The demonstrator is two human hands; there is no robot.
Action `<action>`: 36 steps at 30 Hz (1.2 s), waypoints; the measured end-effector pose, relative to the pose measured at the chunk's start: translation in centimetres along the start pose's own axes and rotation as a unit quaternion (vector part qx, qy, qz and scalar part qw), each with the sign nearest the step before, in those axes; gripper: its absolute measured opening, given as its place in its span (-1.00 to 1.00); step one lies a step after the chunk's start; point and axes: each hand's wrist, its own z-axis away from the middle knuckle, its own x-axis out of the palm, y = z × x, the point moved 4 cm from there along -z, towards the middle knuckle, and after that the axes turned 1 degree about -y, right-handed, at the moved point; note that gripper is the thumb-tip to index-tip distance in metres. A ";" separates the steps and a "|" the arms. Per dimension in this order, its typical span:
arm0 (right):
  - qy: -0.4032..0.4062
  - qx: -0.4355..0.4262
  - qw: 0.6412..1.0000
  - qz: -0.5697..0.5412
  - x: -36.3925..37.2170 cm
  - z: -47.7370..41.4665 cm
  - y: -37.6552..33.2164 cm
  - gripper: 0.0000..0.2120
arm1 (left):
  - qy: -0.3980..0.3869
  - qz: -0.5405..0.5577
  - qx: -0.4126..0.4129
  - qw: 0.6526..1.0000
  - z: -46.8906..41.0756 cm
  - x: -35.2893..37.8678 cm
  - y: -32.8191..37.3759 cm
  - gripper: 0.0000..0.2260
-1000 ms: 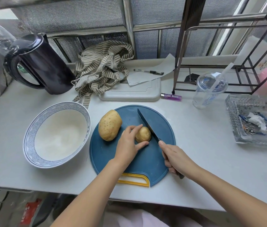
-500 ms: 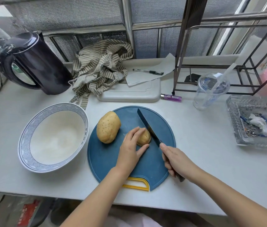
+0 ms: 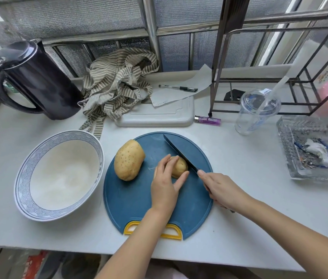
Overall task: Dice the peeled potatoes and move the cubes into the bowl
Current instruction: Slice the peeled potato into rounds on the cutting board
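A round blue cutting board (image 3: 130, 200) with a yellow handle lies at the table's front. On it, a large potato (image 3: 128, 159) rests at the left. My left hand (image 3: 166, 184) holds a small potato (image 3: 179, 167) in the board's middle, fingers and thumb around it. My right hand (image 3: 220, 190) grips the handle of a dark knife (image 3: 180, 152), whose blade rests against the small potato's right side, tip pointing away. An empty white bowl (image 3: 58, 175) with a blue patterned rim stands left of the board.
A black kettle (image 3: 36, 81) stands at the back left beside a striped cloth (image 3: 116, 87). Behind the board lie a white board (image 3: 159, 115), a pen (image 3: 178, 88) and a purple lighter (image 3: 207, 119). A plastic cup (image 3: 257, 111), metal rack (image 3: 279, 57) and glass tray (image 3: 318, 150) are at the right.
My left hand has closed further over the small potato, covering more of it. The knife blade has shifted slightly closer against the potato's right side.
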 end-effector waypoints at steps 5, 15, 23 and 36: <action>0.014 -0.007 1.000 -0.002 -0.4 0.1 0.5 -0.50 | 0.005 -0.023 0.035 0.999 -0.3 -0.2 0.0 -0.65; 0.008 -0.038 0.999 0.038 -0.4 2.8 0.3 -0.47 | 0.017 -0.024 0.024 0.999 -0.4 -0.3 0.3 -0.71; 0.006 -0.037 0.997 0.071 -0.2 2.8 0.1 -0.50 | 0.004 -0.033 0.018 0.999 -0.7 -0.2 -0.3 -0.76; -0.085 0.061 0.994 0.019 -2.2 2.9 -1.4 -0.55 | 0.017 -0.040 0.041 0.998 -1.1 -0.5 0.3 -0.73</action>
